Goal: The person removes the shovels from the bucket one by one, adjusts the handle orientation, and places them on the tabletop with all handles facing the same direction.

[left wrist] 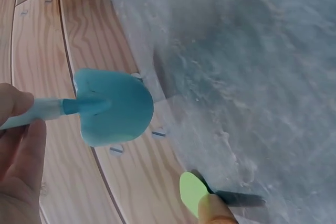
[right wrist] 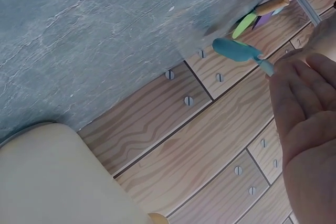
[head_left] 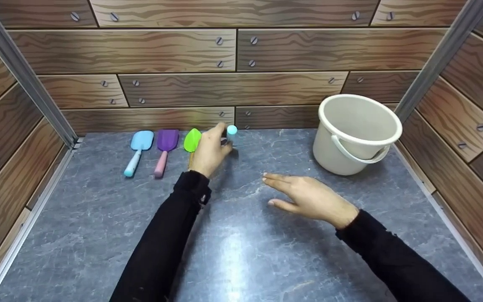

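Note:
My left hand pinches the light-blue handle of a teal toy shovel between thumb and fingers. Its blade points down toward the tabletop in both wrist views; from the head camera mostly the round handle end shows. Partly hidden behind that hand is a green toy shovel with a wood-coloured handle. Further left lie a purple shovel with a pink handle and a light-blue shovel. With fingers straight and nothing held, my right hand hovers over the table, left of and nearer than the bucket.
A cream bucket with its handle hanging at the front stands at the back right. Wood-patterned panels enclose the grey marbled table at the back and sides, with metal posts at the corners.

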Demonstrator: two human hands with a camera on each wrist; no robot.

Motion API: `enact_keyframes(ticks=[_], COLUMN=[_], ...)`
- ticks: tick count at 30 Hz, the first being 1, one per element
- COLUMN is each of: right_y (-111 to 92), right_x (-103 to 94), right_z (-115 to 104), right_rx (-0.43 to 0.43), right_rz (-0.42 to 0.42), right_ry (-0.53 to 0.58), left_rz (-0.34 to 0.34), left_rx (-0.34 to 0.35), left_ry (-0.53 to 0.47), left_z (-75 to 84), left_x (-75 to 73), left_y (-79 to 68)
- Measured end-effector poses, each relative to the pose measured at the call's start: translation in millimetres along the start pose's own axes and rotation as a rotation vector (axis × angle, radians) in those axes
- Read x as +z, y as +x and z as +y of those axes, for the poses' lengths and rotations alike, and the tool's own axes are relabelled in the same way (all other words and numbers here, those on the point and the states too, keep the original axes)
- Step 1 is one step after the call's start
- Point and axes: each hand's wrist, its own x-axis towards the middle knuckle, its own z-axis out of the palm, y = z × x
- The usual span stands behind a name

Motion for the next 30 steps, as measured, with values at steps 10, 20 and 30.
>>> enact_keyframes(ticks=[10, 20, 30], right_y=[2.0, 2.3, -0.6], right_x=[1.6, 4.2, 6.1], right_z=[-2.7, -2.7, -0.1], right_rx=[-0.004, -0.002, 0.002], right_rz=[-0.01, -0.016, -0.024], right_ry=[0.01, 0.009, 0.036], left_rz=[-0.022, -0.01, 0.008], left_rx=[-0.056, -0.077, -0.051], left_ry=[0.037, 0.048, 0.062], left_z=[-4.3, -12.6, -10.6], left_x=[1.9, 5.3, 0.2], left_y=[12.6, 15.4, 13.4])
